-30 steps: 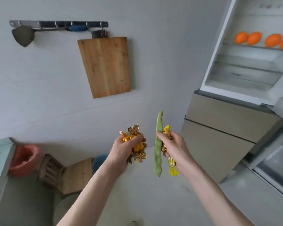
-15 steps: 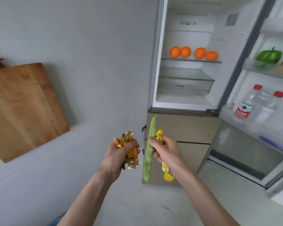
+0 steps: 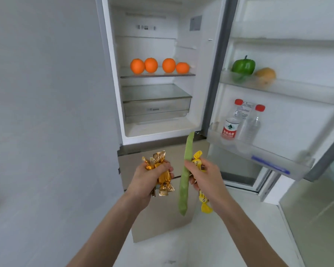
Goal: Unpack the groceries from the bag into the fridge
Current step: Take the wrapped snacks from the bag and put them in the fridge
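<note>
Now the right hand (image 3: 204, 175) grips the bean (image 3: 185, 176) upright with yellow candies (image 3: 203, 197), left hand (image 3: 148, 178) clutching gold candies (image 3: 162, 174), fridge (image 3: 156, 97) open directly above.

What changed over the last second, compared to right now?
The view swung from the wall to the open fridge. Nothing was taken or let go: the left hand still grips gold candies, the right hand the green bean and yellow candies.
</note>
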{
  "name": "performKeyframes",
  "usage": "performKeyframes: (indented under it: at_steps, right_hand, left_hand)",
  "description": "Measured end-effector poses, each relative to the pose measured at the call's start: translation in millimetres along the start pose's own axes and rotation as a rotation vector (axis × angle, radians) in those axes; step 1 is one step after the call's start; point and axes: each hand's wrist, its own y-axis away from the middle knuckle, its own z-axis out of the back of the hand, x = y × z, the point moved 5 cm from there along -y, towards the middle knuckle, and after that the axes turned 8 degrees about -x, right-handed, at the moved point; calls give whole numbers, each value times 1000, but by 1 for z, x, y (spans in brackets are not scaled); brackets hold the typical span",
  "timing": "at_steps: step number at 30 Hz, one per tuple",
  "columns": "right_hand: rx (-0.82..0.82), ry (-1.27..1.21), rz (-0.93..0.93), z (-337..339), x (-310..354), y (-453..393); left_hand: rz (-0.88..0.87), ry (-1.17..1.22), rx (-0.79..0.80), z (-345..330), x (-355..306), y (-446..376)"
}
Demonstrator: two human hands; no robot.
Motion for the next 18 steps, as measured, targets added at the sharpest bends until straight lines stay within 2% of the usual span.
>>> performKeyframes:
  at_steps: [11,18]
  right_hand:
    - [-232,47,167,97,35,-138]
    - [-353,2,243,161,87,-181]
  left_hand:
    - [-56,-88,123,-138,-63,-124]
    - [-81,-98,271,-225,-95,-164]
